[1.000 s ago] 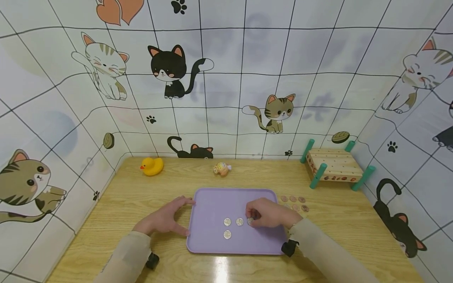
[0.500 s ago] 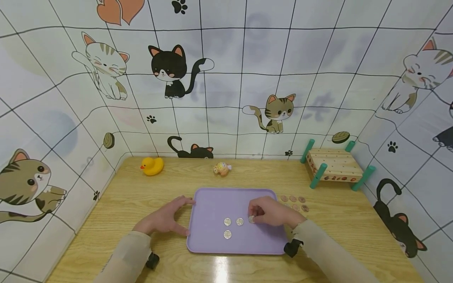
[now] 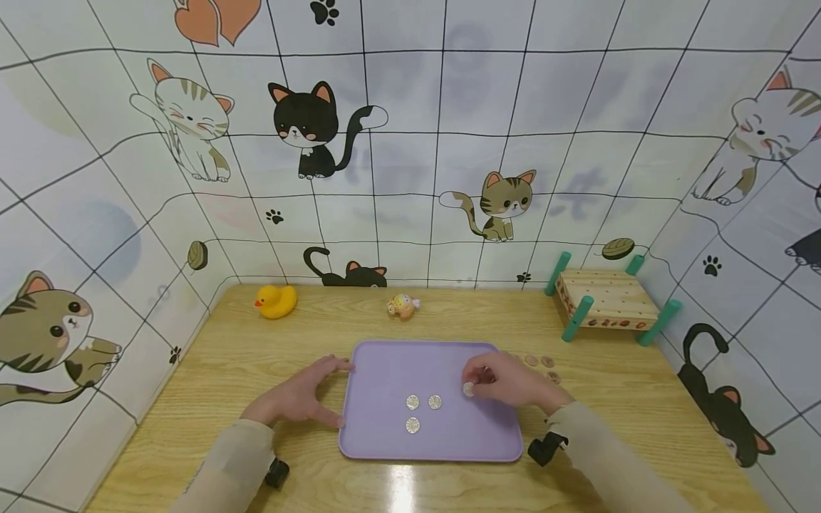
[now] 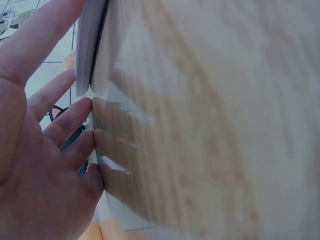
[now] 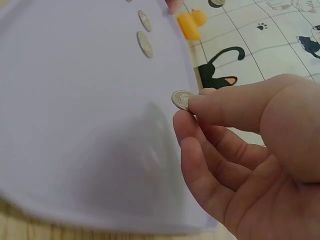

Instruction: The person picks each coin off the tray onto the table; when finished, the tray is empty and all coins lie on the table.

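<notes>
Left hand [image 3: 301, 392] and right hand [image 3: 507, 381]: bare to the wrist. Left sleeve [image 3: 224, 459] and right sleeve [image 3: 606, 452]: long, pale beige cloth, matching in colour, each ending at the wrist, with shallow creases toward the cuff. Outer side of the left sleeve: faint darker marks, too small to read. Left block [image 3: 277, 472] and right block [image 3: 545, 449]: small, black, compact, one fitted per wrist, located on the inner side beside the cuff.
</notes>
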The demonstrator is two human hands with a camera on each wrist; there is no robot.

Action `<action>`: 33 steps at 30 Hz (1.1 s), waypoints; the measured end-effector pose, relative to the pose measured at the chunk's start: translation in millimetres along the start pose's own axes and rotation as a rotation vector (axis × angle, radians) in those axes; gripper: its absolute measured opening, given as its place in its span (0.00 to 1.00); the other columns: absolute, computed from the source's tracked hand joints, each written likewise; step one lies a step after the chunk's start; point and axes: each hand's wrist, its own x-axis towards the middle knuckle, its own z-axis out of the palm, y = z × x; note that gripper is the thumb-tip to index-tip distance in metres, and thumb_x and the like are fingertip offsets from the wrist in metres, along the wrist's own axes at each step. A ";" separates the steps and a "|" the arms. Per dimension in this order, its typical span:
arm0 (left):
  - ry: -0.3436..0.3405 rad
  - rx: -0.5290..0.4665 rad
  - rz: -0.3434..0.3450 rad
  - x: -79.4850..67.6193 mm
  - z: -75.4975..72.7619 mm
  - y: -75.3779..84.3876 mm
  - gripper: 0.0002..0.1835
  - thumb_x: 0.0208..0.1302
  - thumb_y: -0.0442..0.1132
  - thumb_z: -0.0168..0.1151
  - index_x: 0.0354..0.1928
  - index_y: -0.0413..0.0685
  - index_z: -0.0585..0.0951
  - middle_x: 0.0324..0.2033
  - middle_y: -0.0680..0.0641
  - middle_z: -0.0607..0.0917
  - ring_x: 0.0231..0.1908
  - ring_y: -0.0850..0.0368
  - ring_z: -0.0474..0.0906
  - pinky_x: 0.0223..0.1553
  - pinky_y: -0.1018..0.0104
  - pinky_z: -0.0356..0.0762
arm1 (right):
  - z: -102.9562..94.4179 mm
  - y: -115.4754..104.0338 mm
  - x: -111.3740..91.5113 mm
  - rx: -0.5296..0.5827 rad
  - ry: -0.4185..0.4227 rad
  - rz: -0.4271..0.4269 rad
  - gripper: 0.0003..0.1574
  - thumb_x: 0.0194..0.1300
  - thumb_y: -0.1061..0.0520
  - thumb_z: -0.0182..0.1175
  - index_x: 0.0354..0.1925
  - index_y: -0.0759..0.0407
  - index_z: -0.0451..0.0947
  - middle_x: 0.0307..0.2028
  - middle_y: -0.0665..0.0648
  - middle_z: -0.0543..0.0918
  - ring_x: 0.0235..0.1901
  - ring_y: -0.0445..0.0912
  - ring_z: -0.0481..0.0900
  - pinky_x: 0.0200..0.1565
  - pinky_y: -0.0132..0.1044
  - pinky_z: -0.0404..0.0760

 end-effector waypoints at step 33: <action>0.013 0.011 0.048 -1.6 0.1 -3.4 0.53 0.47 0.54 0.86 0.76 0.59 0.70 0.81 0.38 0.57 0.80 0.28 0.44 0.75 0.23 0.42 | -44.4 42.9 -83.2 -0.032 0.167 0.195 0.03 0.73 0.60 0.66 0.44 0.55 0.84 0.38 0.50 0.83 0.38 0.40 0.77 0.41 0.32 0.81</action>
